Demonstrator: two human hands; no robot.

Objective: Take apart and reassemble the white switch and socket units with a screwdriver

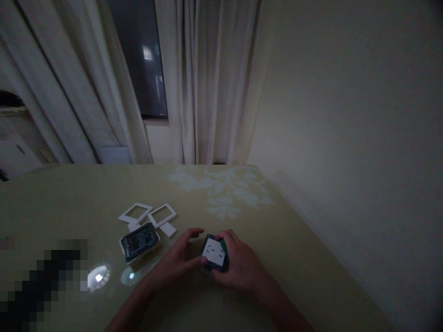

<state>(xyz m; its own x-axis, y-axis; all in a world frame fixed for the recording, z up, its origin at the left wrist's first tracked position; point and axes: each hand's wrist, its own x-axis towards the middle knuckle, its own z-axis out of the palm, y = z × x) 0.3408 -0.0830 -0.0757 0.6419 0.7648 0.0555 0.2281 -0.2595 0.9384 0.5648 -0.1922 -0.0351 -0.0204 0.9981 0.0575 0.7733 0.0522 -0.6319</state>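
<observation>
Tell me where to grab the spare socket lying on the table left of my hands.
I'd pinch the spare socket by its two opposite side edges, from above. It lies flat on the table, dark side up, so likely only its edges offer a hold; the left hand is nearest.

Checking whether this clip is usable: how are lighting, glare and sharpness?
Head view: dim overall, corners darkened; two bright reflections glare on the glossy yellow-green tabletop; a pixelated dark patch masks the lower left; the white-faced dark socket module, held by left hand and right hand, looks soft yet legible.
</observation>
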